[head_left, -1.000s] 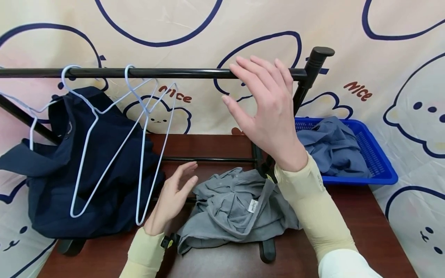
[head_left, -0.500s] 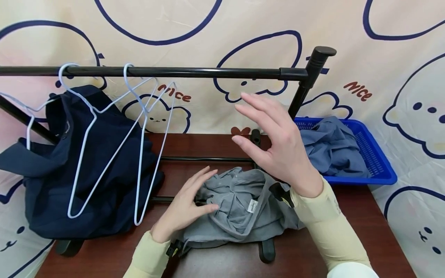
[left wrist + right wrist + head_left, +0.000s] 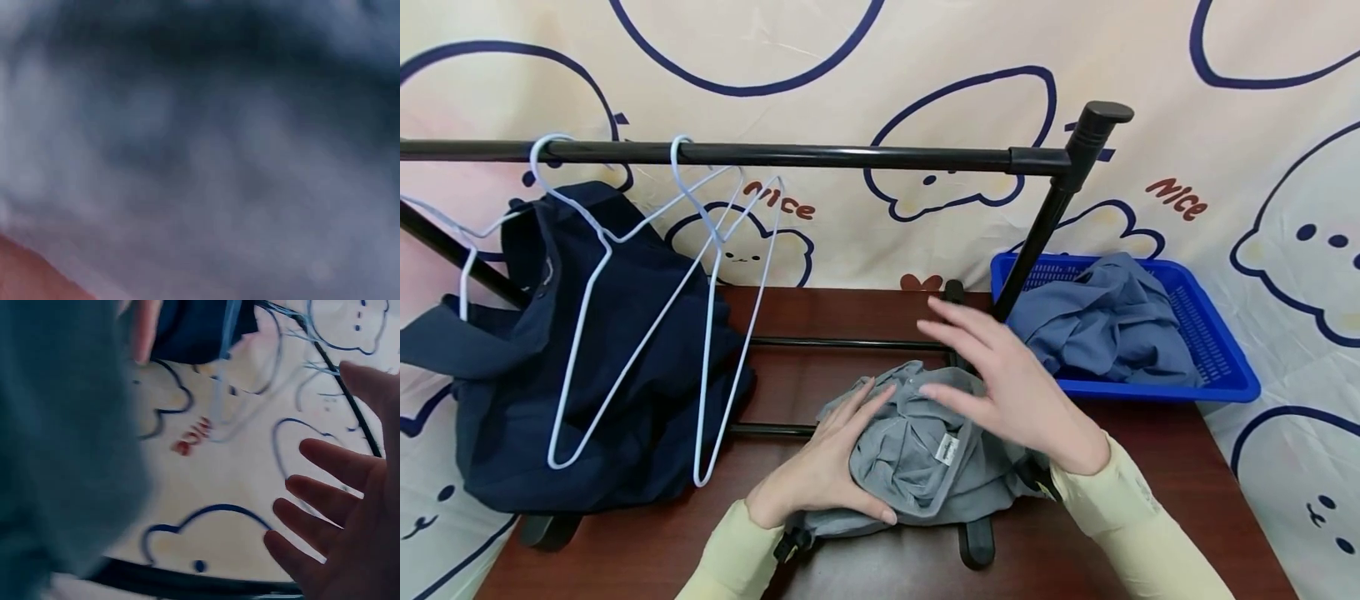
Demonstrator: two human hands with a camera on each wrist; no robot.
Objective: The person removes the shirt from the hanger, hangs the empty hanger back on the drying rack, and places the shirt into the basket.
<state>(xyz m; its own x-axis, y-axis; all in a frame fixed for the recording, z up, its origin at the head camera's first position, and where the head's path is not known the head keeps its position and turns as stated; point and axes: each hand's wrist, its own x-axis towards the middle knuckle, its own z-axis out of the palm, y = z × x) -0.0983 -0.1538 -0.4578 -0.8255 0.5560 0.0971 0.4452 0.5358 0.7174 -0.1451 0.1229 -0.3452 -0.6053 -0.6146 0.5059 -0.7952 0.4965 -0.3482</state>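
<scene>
Both hands lower now (right hand [image 3: 1015, 392] off rail), onto grey shirt [image 3: 917, 454].

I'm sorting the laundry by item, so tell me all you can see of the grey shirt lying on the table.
The grey shirt is a soft, knit-looking garment, crumpled in a heap on the brown table, over the black rack's base bar. Its collar opening faces up, showing a small white label inside. The left hand rests on its near left side, fingers spread over the cloth. The right hand is over its far right part with straight fingers; whether it touches is unclear.
</scene>
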